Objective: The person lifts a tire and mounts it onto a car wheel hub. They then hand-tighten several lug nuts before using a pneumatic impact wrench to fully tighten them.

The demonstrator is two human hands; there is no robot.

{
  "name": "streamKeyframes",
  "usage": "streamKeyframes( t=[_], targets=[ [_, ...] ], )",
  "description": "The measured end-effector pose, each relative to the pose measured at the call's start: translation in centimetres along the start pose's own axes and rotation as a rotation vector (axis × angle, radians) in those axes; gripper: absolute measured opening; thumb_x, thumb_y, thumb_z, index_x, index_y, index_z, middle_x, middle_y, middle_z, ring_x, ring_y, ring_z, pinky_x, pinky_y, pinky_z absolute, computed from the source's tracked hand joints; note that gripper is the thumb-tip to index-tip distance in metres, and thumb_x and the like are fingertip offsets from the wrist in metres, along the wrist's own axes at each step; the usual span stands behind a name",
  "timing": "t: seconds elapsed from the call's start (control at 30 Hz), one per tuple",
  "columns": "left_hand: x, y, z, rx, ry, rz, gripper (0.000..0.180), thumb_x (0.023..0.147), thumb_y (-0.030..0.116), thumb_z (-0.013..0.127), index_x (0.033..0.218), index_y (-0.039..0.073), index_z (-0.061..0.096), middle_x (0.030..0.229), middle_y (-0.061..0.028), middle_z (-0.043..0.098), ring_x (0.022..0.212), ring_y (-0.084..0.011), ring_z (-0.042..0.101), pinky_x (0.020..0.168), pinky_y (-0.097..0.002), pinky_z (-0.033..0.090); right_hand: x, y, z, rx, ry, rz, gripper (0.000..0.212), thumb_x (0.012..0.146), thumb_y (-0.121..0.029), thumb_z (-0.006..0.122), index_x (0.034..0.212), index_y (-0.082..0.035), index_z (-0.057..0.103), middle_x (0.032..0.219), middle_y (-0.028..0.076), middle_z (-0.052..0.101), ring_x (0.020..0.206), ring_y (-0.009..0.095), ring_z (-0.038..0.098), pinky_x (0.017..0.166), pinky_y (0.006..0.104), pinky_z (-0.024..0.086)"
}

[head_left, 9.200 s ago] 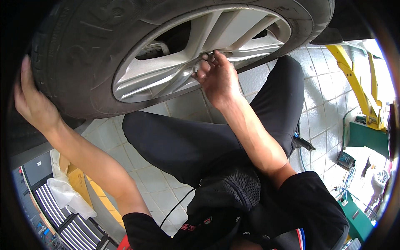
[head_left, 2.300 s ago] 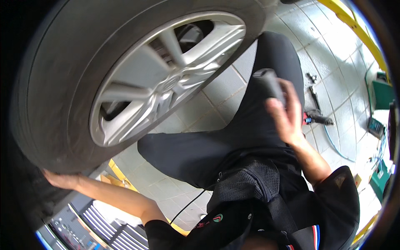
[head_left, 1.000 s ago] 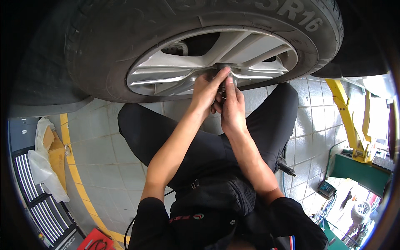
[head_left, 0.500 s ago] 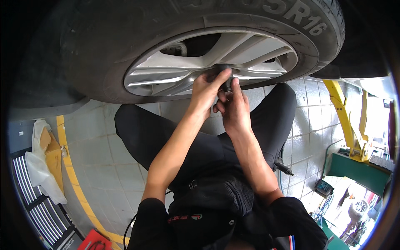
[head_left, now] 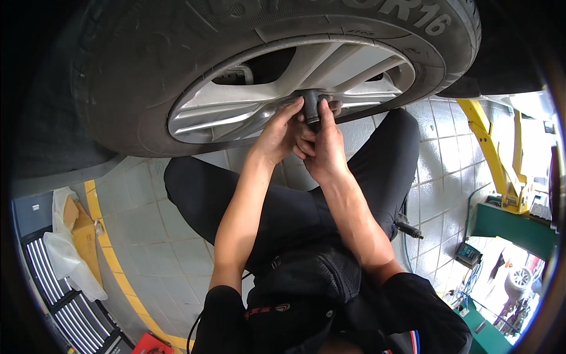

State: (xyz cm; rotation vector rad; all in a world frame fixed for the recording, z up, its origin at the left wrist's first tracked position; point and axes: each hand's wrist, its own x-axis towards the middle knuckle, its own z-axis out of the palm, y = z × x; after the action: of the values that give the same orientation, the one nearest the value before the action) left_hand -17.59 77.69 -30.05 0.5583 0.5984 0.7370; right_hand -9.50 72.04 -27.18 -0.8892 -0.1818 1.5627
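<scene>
A car wheel with a silver alloy rim and a black tyre fills the upper part of the head view. At the rim's centre is a black cylindrical socket, its near end tilted down toward me. My left hand holds it from the left, thumb along its side. From the right my right hand grips it too, thumb against the barrel and fingers curled underneath. Where the socket meets the hub, the hands and spokes partly hide the contact.
My bent knees straddle the space below the wheel. A black air tool lies beside my right leg. Yellow lift arm and green base stand at right. At left are a cardboard box, plastic wrap and a drawer cabinet.
My left thumb has moved off the socket's top to its left side. My right thumb and fingers have closed further around it. The whole view has shifted slightly.
</scene>
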Motion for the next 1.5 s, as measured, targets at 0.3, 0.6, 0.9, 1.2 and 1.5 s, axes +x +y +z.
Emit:
streamKeyframes(
  t=[0.3, 0.6, 0.9, 1.2, 1.5],
  targets=[
    [-1.2, 2.1, 1.4, 0.320, 0.168, -0.028, 0.040, 0.084, 0.043, 0.065, 0.080, 0.005, 0.057, 0.066, -0.0010, 0.055, 0.051, -0.0109, 0.056, 0.037, -0.0240, 0.042, -0.7, -0.3, -0.8, -0.148, 0.082, 0.077, 0.053, 0.092, -0.058, 0.040, 0.077, -0.008, 0.050, 0.055, -0.002, 0.035, 0.045, 0.011, 0.030, 0.047, 0.0259, 0.032],
    [-0.6, 1.0, 0.8, 0.313, 0.126, 0.066, 0.042, 0.088, 0.045, 0.059, 0.081, 0.004, 0.058, 0.059, -0.0023, 0.053, 0.041, -0.0135, 0.051, 0.031, -0.0268, 0.038, 0.5, -0.5, -0.8, -0.251, 0.024, -0.077, 0.047, 0.095, -0.052, 0.041, 0.078, -0.008, 0.049, 0.052, -0.003, 0.035, 0.044, 0.008, 0.032, 0.044, 0.0244, 0.029],
    [-1.1, 2.3, 2.4, 0.358, 0.271, -0.151, 0.047, 0.085, 0.051, 0.060, 0.074, 0.006, 0.053, 0.047, -0.0043, 0.048, 0.030, -0.0144, 0.048, 0.024, -0.0233, 0.036, 0.9, -0.4, -1.5, 0.374, -0.197, 0.216, 0.052, 0.093, -0.059, 0.036, 0.076, -0.011, 0.048, 0.051, -0.002, 0.035, 0.040, 0.012, 0.030, 0.046, 0.0262, 0.030],
    [-1.6, 2.4, 3.1, 0.461, 0.319, -0.111, 0.048, 0.083, 0.048, 0.064, 0.076, 0.002, 0.053, 0.054, -0.0078, 0.055, 0.035, -0.0164, 0.055, 0.027, -0.0252, 0.043, 0.9, -0.4, -1.5, 0.467, -0.218, 0.269, 0.054, 0.093, -0.058, 0.034, 0.070, -0.010, 0.043, 0.047, -0.006, 0.028, 0.034, 0.010, 0.025, 0.039, 0.0231, 0.026],
    [-0.6, 1.4, 1.0, 0.356, 0.166, 0.010, 0.044, 0.085, 0.046, 0.062, 0.085, 0.003, 0.061, 0.063, -0.0008, 0.054, 0.044, -0.0099, 0.049, 0.030, -0.0245, 0.035, 0.4, 0.5, 0.0, -0.269, 0.175, -0.173, 0.047, 0.094, -0.047, 0.047, 0.068, -0.008, 0.047, 0.051, -0.003, 0.039, 0.038, 0.008, 0.033, 0.037, 0.0233, 0.027]
  ],
)
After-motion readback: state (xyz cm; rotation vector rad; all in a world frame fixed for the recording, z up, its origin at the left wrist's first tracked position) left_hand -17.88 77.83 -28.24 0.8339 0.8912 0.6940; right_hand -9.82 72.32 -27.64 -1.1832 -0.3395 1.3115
